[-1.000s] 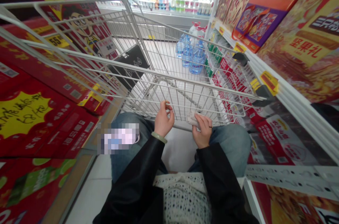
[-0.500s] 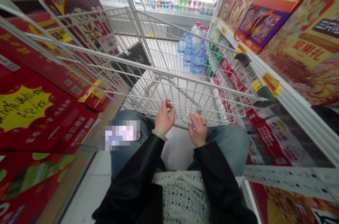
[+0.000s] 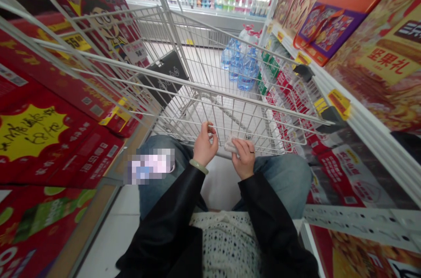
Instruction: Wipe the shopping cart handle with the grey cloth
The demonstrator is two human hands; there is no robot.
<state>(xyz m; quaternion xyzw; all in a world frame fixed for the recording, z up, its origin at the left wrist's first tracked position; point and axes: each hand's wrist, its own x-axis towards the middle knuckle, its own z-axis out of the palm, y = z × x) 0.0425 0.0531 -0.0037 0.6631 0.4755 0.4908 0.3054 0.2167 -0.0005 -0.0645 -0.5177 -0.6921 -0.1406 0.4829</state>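
Observation:
A wire shopping cart (image 3: pixel 226 96) stands in front of my knees. My left hand (image 3: pixel 205 144), with a pale green bangle at its wrist, has its fingers curled at a wire of the cart's near side. My right hand (image 3: pixel 243 153), wearing a dark ring, holds a crumpled whitish cloth (image 3: pixel 229 143) against the lower wires, just right of my left hand. Its fingers hide part of the cloth. On my left thigh lies a pixelated pinkish object (image 3: pixel 149 166) that I cannot make out.
Stacked red boxes (image 3: pixel 66 146) line the left side. To the right are shelves with gift boxes (image 3: pixel 381 54) and packs of bottles (image 3: pixel 348 172). Large water bottles (image 3: pixel 246 69) stand on the floor beyond the cart. A lit refrigerated display (image 3: pixel 213 1) fills the back.
My right hand has slid left with the cloth along the cart's lower wires, closer to my left hand. My left hand has stayed at about the same spot on the cart.

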